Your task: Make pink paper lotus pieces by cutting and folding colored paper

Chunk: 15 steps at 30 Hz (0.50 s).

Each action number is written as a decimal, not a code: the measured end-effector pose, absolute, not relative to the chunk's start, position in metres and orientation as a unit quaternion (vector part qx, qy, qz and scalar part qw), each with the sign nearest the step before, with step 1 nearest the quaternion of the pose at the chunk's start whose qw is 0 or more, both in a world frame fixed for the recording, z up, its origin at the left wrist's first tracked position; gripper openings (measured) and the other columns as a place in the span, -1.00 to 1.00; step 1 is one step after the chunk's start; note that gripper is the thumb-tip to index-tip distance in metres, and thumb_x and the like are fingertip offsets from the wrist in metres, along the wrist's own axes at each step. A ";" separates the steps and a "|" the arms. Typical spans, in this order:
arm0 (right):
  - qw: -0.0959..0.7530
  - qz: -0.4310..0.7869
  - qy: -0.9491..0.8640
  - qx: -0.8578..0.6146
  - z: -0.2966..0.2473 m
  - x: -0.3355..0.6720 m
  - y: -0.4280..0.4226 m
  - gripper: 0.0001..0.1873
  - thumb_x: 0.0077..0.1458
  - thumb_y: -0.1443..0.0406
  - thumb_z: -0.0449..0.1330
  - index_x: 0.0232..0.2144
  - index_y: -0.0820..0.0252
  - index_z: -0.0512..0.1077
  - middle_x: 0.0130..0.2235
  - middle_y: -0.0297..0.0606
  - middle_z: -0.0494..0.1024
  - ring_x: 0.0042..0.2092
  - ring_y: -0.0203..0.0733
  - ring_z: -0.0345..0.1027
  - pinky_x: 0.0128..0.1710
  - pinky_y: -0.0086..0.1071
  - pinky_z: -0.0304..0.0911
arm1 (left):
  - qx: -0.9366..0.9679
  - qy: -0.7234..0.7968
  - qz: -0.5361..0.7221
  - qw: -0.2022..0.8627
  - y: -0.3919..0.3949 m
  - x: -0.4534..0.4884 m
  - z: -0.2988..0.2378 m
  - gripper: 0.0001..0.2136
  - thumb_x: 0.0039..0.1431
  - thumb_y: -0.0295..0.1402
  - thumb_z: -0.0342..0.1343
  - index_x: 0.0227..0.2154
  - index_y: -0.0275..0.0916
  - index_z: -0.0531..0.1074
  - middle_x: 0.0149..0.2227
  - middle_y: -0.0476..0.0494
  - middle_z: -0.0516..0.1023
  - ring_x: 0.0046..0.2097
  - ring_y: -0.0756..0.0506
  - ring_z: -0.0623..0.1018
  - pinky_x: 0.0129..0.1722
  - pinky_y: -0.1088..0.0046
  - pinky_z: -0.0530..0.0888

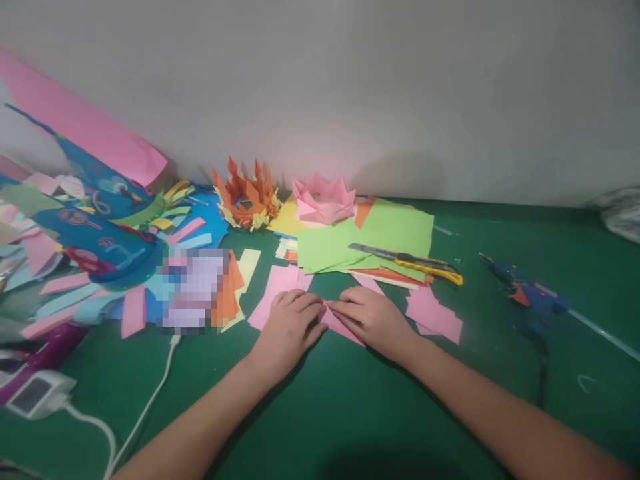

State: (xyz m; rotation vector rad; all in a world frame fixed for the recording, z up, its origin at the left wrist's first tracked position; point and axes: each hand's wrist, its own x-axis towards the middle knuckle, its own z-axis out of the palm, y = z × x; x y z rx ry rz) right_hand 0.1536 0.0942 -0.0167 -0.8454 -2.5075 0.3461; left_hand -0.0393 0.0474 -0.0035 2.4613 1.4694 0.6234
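A small folded piece of pink paper lies on the green table between my hands. My left hand presses its left corner, fingers closed together. From the other side my right hand pinches the paper near the same point, partly hiding it. More pink paper sheets lie under and behind my left hand. To the right of my right hand are several loose pink pieces.
Behind my hands, a yellow utility knife rests on green paper, near a pink paper crown and an orange one. Blue cone hats stand left. At right lies a blue glue gun; a white cable runs left.
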 end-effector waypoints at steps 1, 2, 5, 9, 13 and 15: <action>0.229 0.124 -0.916 -0.304 -0.017 0.154 0.095 -0.68 0.28 0.29 -0.05 -0.31 0.21 0.51 -0.36 -0.19 0.47 -0.31 -0.22 0.29 -0.29 -0.35 0.21 | 0.835 0.497 0.212 0.104 0.047 -0.039 -0.003 -0.86 0.19 -0.33 0.08 -0.21 -0.21 0.43 -0.17 -0.11 0.52 -0.11 -0.14 0.41 -0.08 0.22 0.32; 0.223 0.121 -0.920 -0.300 -0.018 0.155 0.095 -0.68 0.28 0.30 -0.05 -0.31 0.21 0.50 -0.36 -0.19 0.47 -0.31 -0.23 0.28 -0.29 -0.36 0.20 | 0.836 0.496 0.212 0.102 0.047 -0.039 -0.003 -0.86 0.19 -0.33 0.08 -0.22 -0.21 0.44 -0.18 -0.11 0.52 -0.11 -0.14 0.41 -0.08 0.22 0.32; 0.209 0.098 -0.930 -0.285 -0.020 0.156 0.096 -0.68 0.28 0.31 -0.06 -0.27 0.23 0.49 -0.34 -0.18 0.47 -0.29 -0.22 0.28 -0.29 -0.36 0.20 | 0.838 0.495 0.209 0.095 0.047 -0.040 -0.003 -0.87 0.19 -0.34 0.09 -0.23 -0.22 0.44 -0.18 -0.10 0.52 -0.10 -0.14 0.39 -0.08 0.23 0.30; 0.184 0.045 -0.944 -0.269 -0.022 0.156 0.096 -0.68 0.29 0.33 -0.09 -0.27 0.24 0.47 -0.36 -0.19 0.45 -0.32 -0.20 0.25 -0.33 -0.34 0.16 | 0.842 0.495 0.195 0.088 0.046 -0.040 -0.004 -0.86 0.19 -0.35 0.09 -0.20 -0.22 0.44 -0.17 -0.10 0.50 -0.08 -0.14 0.38 -0.08 0.23 0.29; 0.168 0.001 -0.953 -0.252 -0.021 0.155 0.097 -0.68 0.28 0.36 -0.10 -0.29 0.25 0.46 -0.37 -0.20 0.44 -0.34 -0.20 0.21 -0.35 -0.33 0.13 | 0.845 0.494 0.189 0.085 0.045 -0.041 -0.004 -0.84 0.19 -0.35 0.09 -0.18 -0.21 0.44 -0.16 -0.09 0.50 -0.06 -0.15 0.38 -0.08 0.22 0.27; 0.166 -0.011 -0.955 -0.247 -0.020 0.154 0.098 -0.68 0.28 0.36 -0.09 -0.29 0.26 0.46 -0.37 -0.21 0.43 -0.35 -0.20 0.20 -0.35 -0.32 0.13 | 0.842 0.498 0.189 0.085 0.044 -0.042 -0.004 -0.84 0.19 -0.35 0.09 -0.17 -0.20 0.43 -0.15 -0.08 0.50 -0.06 -0.15 0.37 -0.08 0.21 0.27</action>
